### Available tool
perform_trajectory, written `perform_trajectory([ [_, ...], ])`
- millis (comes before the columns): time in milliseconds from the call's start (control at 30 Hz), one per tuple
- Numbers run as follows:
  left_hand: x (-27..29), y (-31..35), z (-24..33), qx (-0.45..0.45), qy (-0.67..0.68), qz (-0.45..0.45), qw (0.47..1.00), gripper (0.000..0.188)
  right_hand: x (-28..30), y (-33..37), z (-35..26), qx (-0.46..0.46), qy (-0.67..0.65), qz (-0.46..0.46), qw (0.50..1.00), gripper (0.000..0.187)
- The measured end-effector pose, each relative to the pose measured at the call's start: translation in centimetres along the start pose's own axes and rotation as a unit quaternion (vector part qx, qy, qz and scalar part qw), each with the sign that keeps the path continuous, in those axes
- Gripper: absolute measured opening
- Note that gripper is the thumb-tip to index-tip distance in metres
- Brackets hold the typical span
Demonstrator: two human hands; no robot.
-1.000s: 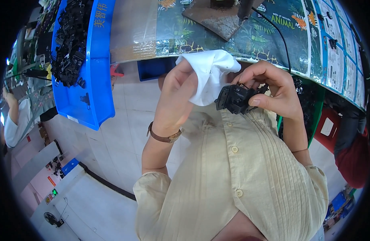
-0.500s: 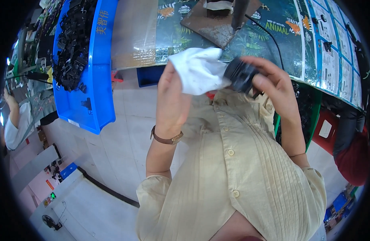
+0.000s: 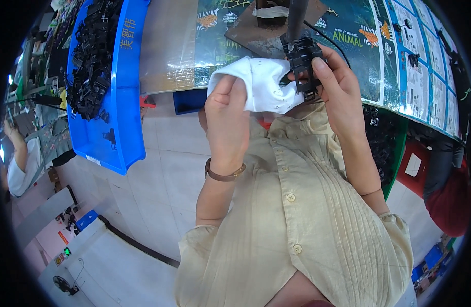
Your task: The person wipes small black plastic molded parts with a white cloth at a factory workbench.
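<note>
Yel. chars (image 3: 127, 35) on blue bin (image 3: 127, 110), ltrs (image 3: 348, 38) on tbl. mat (image 3: 371, 77).

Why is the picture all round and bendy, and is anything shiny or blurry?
Head view: the wide lens leaves dark corners and bends the table's edge; head view: pale glare shines along that edge; head view: the white cloth looks bright, and the black part in the right hand fairly sharp.

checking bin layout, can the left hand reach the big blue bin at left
Probably yes: the blue bin sits open with nothing visible blocking the way, though the left hand holds the white cloth.
</note>
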State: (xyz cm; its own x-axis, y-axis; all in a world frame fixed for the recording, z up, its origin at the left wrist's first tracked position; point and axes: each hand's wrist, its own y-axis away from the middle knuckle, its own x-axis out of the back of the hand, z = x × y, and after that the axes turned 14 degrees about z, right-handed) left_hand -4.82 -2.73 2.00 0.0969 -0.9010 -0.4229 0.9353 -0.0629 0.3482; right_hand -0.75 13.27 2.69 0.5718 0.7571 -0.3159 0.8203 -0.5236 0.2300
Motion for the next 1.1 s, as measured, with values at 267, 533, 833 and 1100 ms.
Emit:
perform_trajectory([
  [267,-1.1,-0.5,0.0,-0.032,-0.055,-0.016,0.998,0.026,0.0,-0.2,0.0,0.004,0.003,-0.004,1.0,0.035],
  [533,-1.7,-0.6,0.1,-0.038,-0.05,-0.041,0.997,0.025,0.1,-0.2,0.0,0.0,-0.009,-0.015,1.0,0.035],
  [833,-1.9,-0.8,0.3,-0.035,-0.046,-0.046,0.997,0.025,-0.1,0.0,-0.3,-0.016,-0.043,-0.006,0.999,0.027],
  [1100,-2.1,-0.8,0.5,-0.039,-0.06,-0.049,0.996,0.025,-0.1,-0.1,-0.1,-0.011,-0.059,-0.005,0.998,0.026],
])
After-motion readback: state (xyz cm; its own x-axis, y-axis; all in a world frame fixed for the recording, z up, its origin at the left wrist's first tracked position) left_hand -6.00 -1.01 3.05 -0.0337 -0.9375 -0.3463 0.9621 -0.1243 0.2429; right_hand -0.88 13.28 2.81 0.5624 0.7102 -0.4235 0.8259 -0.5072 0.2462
